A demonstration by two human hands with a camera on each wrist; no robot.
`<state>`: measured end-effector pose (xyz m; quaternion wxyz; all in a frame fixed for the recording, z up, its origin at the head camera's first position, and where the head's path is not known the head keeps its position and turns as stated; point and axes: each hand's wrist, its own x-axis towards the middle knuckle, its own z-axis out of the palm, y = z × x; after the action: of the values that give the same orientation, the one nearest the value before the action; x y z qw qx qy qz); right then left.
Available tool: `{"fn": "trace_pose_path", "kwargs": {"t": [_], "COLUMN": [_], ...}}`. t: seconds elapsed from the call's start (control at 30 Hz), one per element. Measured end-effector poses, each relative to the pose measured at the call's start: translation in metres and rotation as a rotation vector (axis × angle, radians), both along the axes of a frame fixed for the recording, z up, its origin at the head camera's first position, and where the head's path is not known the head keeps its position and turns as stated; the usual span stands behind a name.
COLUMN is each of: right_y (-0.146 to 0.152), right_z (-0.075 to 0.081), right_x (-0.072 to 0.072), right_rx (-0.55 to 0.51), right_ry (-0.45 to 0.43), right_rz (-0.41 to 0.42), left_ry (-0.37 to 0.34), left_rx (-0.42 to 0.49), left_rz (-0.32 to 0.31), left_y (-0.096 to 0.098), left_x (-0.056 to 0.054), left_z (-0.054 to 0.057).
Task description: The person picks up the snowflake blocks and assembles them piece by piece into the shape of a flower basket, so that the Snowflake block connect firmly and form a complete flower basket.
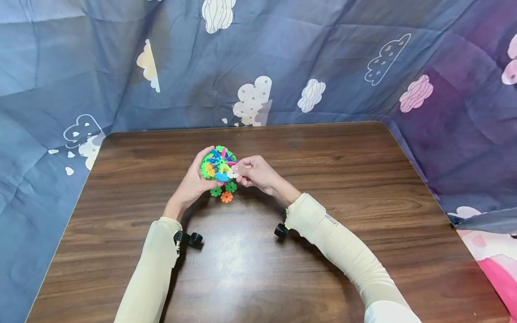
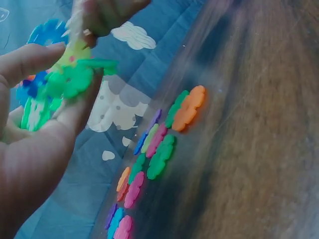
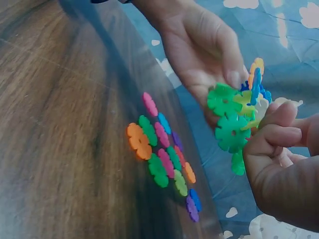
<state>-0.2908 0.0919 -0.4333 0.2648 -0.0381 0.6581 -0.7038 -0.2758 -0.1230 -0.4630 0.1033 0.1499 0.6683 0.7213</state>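
Observation:
My left hand (image 1: pixel 192 183) grips a round cluster of interlocking flower-shaped plastic discs (image 1: pixel 221 162), held up over the table. Green, blue, yellow, orange and pink pieces stick out of it at different angles. On the cluster's right side, my right hand (image 1: pixel 261 176) pinches a white disc (image 1: pixel 232 174) between thumb and fingers, right at the edge of the yellow pieces. In the right wrist view, green discs (image 3: pixel 233 133) of the cluster face the camera, while the curled right fingers (image 3: pixel 274 137) hide most of the white disc.
Several loose discs lie on the brown wooden table (image 1: pixel 323 251) beneath the hands, among them an orange disc (image 3: pixel 138 141), a green disc (image 3: pixel 158 169) and a purple disc (image 3: pixel 192 209). Behind the table hangs a blue cloth (image 1: pixel 181 67) with cloud prints.

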Motion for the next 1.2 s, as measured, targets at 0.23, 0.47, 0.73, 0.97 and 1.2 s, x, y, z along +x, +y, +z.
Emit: {"fn": "trace_pose_path", "kwargs": {"t": [0.23,0.47,0.73,0.97,1.2], "right_y": [-0.002,0.011,0.016,-0.007,-0.017], "right_z": [0.007,0.021,-0.011,-0.034,-0.038], "right_x": [0.003,-0.009,-0.06,-0.071,-0.07], "right_rx": [0.035,0.216,0.82,1.046,1.092], "right_ry": [0.025,0.167,0.557,0.675,0.632], "right_rz": [0.082,0.223,0.16,0.288,0.258], "left_ry": [0.057,-0.022,-0.036,-0.027,-0.035], "left_rx": [-0.142,0.052,0.165,0.163,0.136], "left_rz": [0.141,0.14,0.071,0.007,0.009], "left_y": [0.003,-0.003,-0.014,-0.016,-0.016], "left_x": [-0.001,0.002,0.007,0.006,0.006], "left_z": [-0.006,-0.01,-0.008,-0.015,-0.015]}}
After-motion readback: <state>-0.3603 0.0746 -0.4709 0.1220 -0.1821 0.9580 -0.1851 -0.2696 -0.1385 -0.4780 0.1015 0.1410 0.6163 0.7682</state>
